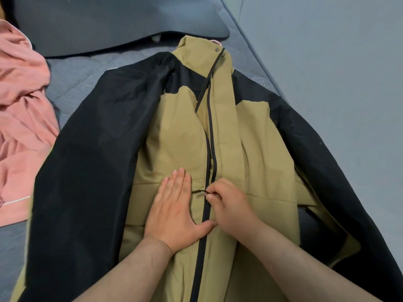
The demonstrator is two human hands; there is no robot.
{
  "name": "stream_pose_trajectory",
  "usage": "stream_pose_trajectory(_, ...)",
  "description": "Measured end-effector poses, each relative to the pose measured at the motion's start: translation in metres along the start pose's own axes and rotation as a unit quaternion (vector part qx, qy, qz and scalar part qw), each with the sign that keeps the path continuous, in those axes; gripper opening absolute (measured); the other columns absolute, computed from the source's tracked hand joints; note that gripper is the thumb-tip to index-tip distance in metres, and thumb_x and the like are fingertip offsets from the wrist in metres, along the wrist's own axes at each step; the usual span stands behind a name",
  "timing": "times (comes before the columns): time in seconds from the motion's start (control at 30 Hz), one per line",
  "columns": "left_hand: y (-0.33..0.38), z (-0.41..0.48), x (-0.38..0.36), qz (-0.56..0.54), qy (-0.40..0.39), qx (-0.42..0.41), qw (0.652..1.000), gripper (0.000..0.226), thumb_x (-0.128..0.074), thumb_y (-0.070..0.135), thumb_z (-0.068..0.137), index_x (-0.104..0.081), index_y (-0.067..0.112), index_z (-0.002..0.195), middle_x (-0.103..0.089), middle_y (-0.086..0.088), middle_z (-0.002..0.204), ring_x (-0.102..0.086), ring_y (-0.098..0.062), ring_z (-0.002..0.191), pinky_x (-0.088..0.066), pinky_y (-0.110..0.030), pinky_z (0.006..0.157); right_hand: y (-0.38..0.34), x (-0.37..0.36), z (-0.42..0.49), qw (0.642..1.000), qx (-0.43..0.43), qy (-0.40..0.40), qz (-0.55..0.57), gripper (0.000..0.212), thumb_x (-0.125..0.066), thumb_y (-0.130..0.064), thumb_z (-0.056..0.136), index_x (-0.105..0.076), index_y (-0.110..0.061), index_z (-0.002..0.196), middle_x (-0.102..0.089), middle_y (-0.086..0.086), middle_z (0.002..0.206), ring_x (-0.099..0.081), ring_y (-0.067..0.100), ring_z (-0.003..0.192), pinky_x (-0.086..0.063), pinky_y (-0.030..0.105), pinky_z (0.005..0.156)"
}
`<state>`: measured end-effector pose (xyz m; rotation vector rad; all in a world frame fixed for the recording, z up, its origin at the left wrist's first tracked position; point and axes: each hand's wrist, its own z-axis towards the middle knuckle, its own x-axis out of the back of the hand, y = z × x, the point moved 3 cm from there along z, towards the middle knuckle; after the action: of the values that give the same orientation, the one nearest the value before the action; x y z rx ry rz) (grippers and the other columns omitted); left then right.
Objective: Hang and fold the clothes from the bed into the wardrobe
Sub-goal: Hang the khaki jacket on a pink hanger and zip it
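The bed (327, 51) carries the jacket (178, 138), which lies face up with its collar away from the person. A pink garment (19, 105) lies crumpled to the left of the jacket, and a dark pillow (109, 22) lies beyond its collar. The left hand (174, 214) lies flat with straight fingers on the jacket front, just left of the zip (212, 138). The right hand (231, 205) pinches the puller (208, 196) at mid-front. The zip looks joined below the hands and parted above. The step seems to be zipping up before hanging. Next, the puller needs drawing toward the collar while the left hand pins the cloth taut.
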<state>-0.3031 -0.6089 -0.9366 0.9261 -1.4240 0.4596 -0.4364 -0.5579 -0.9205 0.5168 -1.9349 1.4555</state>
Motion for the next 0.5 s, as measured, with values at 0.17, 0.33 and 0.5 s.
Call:
stream_pose_trajectory(0.17, -0.002, 0.001, -0.003, 0.010, -0.025, 0.001, 1.000, 0.115, -0.042, 0.084, 0.068, -0.025, 0.004, 0.149, -0.021, -0.013, 0.157, -0.019, -0.023, 0.146, -0.010, -0.039, 0.115, -0.012, 0.004, 0.027, 0.996, -0.061, 0.062, 0.028, 0.020, -0.049, -0.015, 0.097, -0.054, -0.025, 0.080, -0.051, -0.011, 0.084, -0.050, 0.005, 0.077, -0.039, 0.016, 0.066)
stream_pose_trajectory(0.33, -0.003, 0.002, -0.005, 0.008, -0.048, 0.009, 0.999, 0.119, -0.044, 0.086, 0.063, -0.033, 0.003, 0.147, -0.029, -0.013, 0.155, -0.026, -0.024, 0.144, -0.014, -0.040, 0.113, -0.026, 0.014, 0.051, 0.996, -0.039, 0.003, -0.081, 0.018, -0.045, -0.020, 0.096, -0.056, -0.016, 0.082, -0.050, -0.004, 0.086, -0.050, 0.016, 0.081, -0.047, 0.034, 0.075)
stream_pose_trajectory(0.5, -0.002, 0.005, -0.006, 0.019, -0.071, 0.006, 0.997, 0.128, -0.040, 0.092, 0.056, -0.036, 0.000, 0.145, -0.030, -0.016, 0.154, -0.029, -0.027, 0.143, -0.016, -0.042, 0.112, -0.051, 0.041, 0.069, 0.932, 0.160, -0.133, -0.297, 0.008, -0.047, -0.015, 0.082, -0.048, -0.018, 0.075, -0.048, -0.001, 0.082, -0.042, 0.019, 0.079, -0.043, 0.033, 0.074)
